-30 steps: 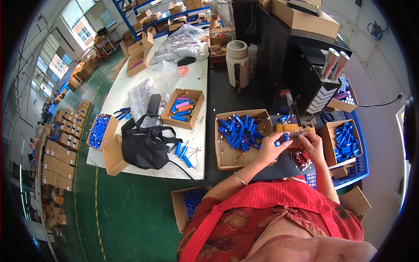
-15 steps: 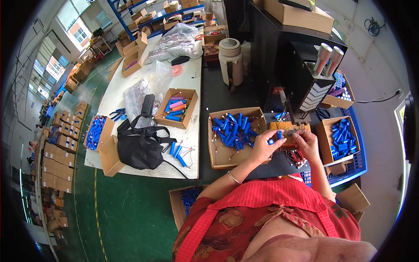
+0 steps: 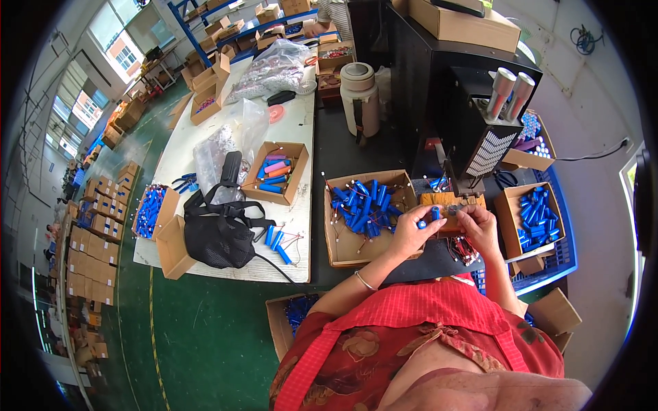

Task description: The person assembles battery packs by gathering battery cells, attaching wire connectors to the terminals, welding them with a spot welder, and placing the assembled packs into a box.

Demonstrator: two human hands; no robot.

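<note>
My left hand (image 3: pixel 411 234) is closed around two blue cylindrical battery cells (image 3: pixel 435 214), their ends showing between the fingers. Close beside it, my right hand (image 3: pixel 482 229) is pinched, thumb against fingertips, over a yellow-brown block (image 3: pixel 452 198). Whatever those right fingertips hold is too small to make out. Both hands are just below the head of a black bench machine (image 3: pixel 473 140) with two silver cylinders on top. Red and white wire leads (image 3: pixel 465 252) lie under the hands, at the near side of the block.
Left of my hands stands a carton of blue cells with leads (image 3: pixel 367 205); another carton of blue cells (image 3: pixel 538 219) sits right, on a blue basket (image 3: pixel 567 257). A beige flask (image 3: pixel 360 99) stands behind. A black bag (image 3: pixel 219 236) lies on the white table. Another person (image 3: pixel 334 17) is at the far end.
The scene has shifted slightly left in the picture. My hands keep nearly the same pose at the block. The far person's arm now reaches over the table.
</note>
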